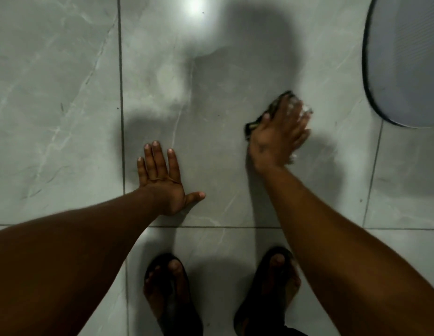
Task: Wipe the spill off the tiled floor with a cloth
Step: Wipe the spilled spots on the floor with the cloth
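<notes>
Your right hand (278, 139) presses flat on the cloth (267, 112); wet sheen lies just right of it. Left hand (162, 180) spread, bracing.

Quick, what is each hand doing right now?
Left hand: open, flat on the tiled floor, holding nothing.
Right hand: pressed down on the dark cloth, fingers blurred.

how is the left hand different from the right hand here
The left hand lies flat and empty, fingers spread, palm down on the tile; the right hand presses a dark cloth against the floor. The left hand looks sharp; the right hand is blurred at its fingertips. The left hand sits nearer the feet, beside a grout line; the right hand reaches farther forward. Both are bare and rest low on the same tile.
</notes>
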